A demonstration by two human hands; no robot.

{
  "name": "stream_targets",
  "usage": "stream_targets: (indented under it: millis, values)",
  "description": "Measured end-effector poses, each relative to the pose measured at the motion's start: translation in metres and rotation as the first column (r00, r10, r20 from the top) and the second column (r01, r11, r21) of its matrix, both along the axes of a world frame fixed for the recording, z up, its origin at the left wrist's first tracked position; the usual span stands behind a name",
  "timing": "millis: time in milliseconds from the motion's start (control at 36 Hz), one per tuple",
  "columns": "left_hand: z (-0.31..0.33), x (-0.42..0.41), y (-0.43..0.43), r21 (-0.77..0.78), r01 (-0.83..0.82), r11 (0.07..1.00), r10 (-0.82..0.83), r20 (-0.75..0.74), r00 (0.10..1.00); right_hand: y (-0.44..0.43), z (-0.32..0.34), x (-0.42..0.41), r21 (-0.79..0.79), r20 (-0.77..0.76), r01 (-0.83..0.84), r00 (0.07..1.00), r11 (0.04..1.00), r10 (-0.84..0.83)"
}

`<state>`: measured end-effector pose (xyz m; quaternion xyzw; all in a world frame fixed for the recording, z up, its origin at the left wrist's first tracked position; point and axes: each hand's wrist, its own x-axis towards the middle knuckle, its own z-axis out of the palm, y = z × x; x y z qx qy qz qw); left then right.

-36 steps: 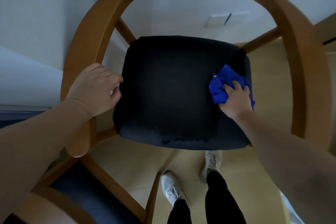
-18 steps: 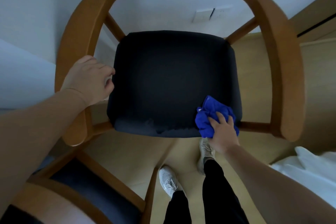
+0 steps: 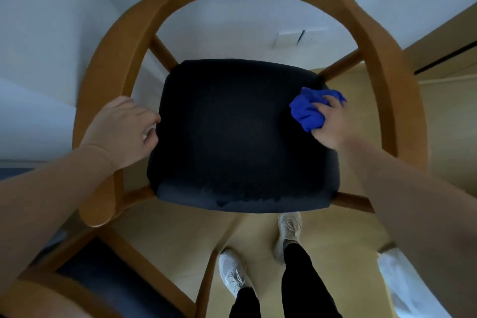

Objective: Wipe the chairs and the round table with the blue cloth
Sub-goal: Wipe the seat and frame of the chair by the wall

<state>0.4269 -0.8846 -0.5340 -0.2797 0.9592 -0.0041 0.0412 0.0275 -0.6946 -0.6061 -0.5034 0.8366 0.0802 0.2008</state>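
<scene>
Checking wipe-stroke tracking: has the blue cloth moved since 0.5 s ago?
Yes. The blue cloth, gripped by the right hand, went from the black seat's near right corner up its right edge toward the rear.

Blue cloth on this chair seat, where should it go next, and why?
Probably sweep it leftward across the black seat cushion. The right hand holds the bunched blue cloth at the cushion's right edge, so most of the cushion lies to its left; the left hand grips the wooden armrest for support.
</scene>
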Motion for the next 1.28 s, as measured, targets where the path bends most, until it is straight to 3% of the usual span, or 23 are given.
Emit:
stream_targets:
  millis: [139, 333, 500, 583, 750, 1111, 1278]
  values:
    - [-0.001, -0.001, 0.000, 0.004, 0.005, 1.000, -0.005, -0.015, 1.000, -0.039, -0.008, -0.036, 0.068, -0.042, -0.051, 0.998, 0.996, 0.054]
    - [-0.005, 0.000, -0.001, 0.006, 0.009, 1.000, -0.009, 0.023, 1.000, -0.048, -0.034, -0.047, 0.102, 0.035, 0.060, 0.997, 0.993, -0.064]
    - [-0.006, 0.000, 0.000, 0.002, 0.013, 1.000, -0.013, 0.013, 1.000, -0.028, -0.055, -0.041, 0.007, 0.136, 0.263, 0.956, 0.965, -0.261]
    - [-0.006, -0.001, 0.000, 0.004, 0.013, 1.000, -0.013, 0.020, 1.000, -0.009, -0.057, -0.029, 0.009, 0.186, 0.362, 0.915, 0.932, -0.358]
    - [-0.003, -0.001, 0.001, 0.004, 0.015, 1.000, -0.015, 0.003, 1.000, 0.052, -0.060, 0.017, 0.092, 0.116, 0.393, 0.908, 0.915, -0.402]
    - [0.003, -0.003, 0.007, -0.014, 0.007, 1.000, -0.008, -0.041, 0.999, 0.157, -0.049, 0.120, 0.074, 0.146, 0.497, 0.852, 0.865, -0.503]
    - [0.006, 0.011, 0.021, 0.044, 0.003, 0.999, -0.001, -0.040, 0.999, 0.159, -0.051, 0.129, 0.018, 0.156, 0.526, 0.838, 0.850, -0.522]
